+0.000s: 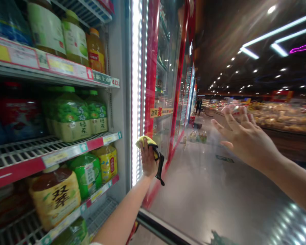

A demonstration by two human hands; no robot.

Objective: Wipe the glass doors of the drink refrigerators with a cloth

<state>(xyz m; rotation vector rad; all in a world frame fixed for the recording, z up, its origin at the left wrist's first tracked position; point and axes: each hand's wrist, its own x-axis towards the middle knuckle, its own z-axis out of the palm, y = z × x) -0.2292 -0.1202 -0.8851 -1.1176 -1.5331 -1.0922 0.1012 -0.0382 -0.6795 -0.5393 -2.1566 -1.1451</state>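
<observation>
Supermarket ceiling lights were spread above a pale floor, while bottles of green tea were lined up on a cooler shelf at left. At the cooler's edge, a yellow cloth was gripped in the left hand, bunched beneath its fingers and held up against the upright light strip, beside a red door frame. The cloth was set at the fingertip end of the hand, its long axis hard to judge in its crumpled state; the strip's was vertical, extending above and below it. Just to the right of that hand, a black hooked piece was seen; whether it was grasped could not be told. The right hand was raised well apart from the cloth, fingers spread and nothing held; whether glass was touched by it could not be made out. The left was plainly the nearer to the strip.
</observation>
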